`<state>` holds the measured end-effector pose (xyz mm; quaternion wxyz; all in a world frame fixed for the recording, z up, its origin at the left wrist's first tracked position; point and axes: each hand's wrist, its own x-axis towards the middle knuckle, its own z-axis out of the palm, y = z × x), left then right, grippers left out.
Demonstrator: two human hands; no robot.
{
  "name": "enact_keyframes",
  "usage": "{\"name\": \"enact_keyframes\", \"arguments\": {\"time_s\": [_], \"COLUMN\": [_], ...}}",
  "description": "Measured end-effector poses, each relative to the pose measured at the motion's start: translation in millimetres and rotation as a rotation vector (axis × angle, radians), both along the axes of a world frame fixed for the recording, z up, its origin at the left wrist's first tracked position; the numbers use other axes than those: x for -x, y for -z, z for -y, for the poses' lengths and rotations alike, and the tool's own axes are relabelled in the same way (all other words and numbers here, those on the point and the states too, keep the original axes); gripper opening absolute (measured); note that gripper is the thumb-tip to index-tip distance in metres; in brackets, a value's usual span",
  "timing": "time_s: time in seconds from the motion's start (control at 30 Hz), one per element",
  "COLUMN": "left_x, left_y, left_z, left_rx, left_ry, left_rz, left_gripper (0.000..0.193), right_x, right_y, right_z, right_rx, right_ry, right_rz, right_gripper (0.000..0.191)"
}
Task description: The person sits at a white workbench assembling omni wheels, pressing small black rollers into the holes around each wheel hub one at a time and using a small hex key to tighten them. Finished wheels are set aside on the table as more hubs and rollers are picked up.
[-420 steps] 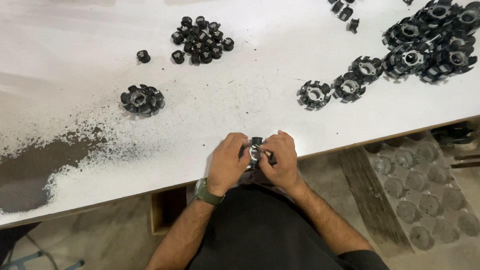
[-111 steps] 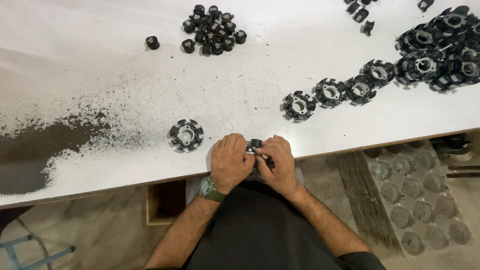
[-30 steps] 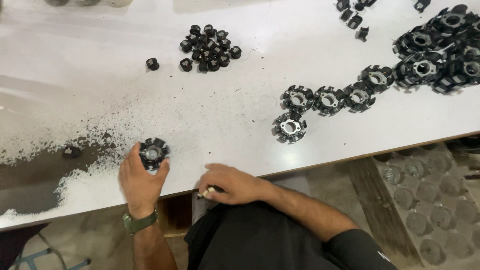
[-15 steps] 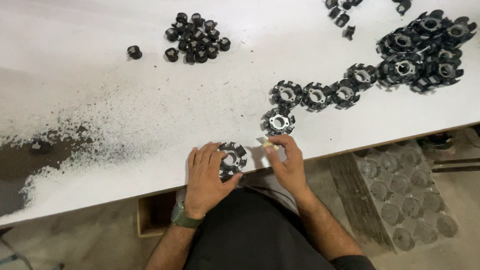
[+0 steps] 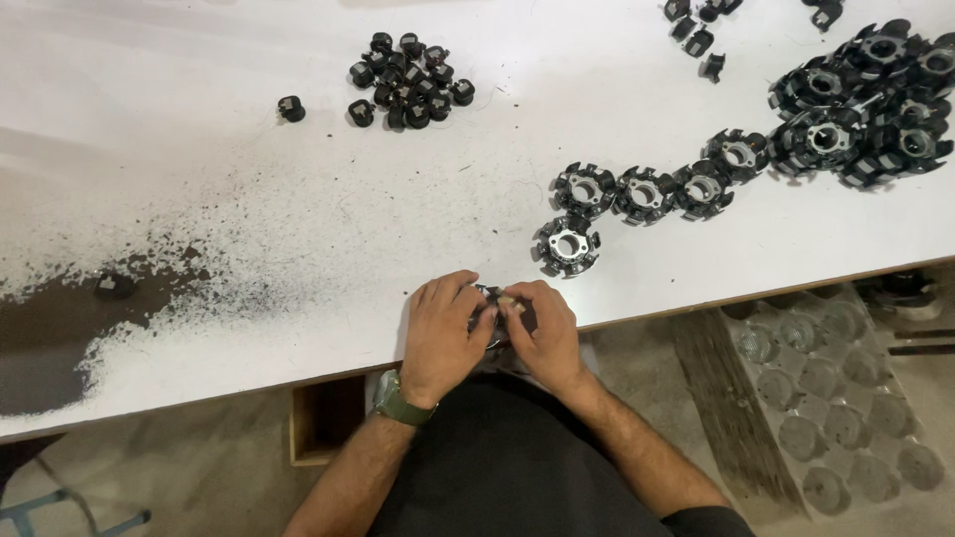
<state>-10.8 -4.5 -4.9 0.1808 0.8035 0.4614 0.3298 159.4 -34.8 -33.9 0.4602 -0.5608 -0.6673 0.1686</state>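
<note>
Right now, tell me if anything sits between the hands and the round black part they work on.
Nothing visible does. The left hand and right hand both close directly around the round black part at the near edge of the white table.

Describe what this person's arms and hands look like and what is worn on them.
Both forearms are bare, with no sleeves reaching the wrists and no gloves. The left hand has an olive-green wristwatch strapped at the wrist. The right hand shows no watch or band. No rings can be made out. A dark shirt covers the torso.
</note>
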Motion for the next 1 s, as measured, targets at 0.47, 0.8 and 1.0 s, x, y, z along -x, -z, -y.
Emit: {"name": "enact_keyframes", "arguments": {"time_s": [0.47, 0.8, 1.0], "left_x": [31, 10, 19], "left_y": [-16, -8, -9], "left_z": [0, -8, -3], "left_rx": [-0.061, 0.077, 0.126], "left_ry": [-0.074, 0.011, 0.014], "left_rz": [-0.035, -0.079, -0.070], "left_gripper": [0.018, 0.010, 0.013], "right_x": [0, -2, -1], "right_y": [8, 14, 16], "right_z": [1, 3, 1], "right_rx": [-0.063, -0.138, -0.072], "right_ry": [0.024, 0.039, 0.052], "right_rz": [-0.008, -0.024, -0.014], "right_gripper": [0.021, 0.022, 0.020]}}
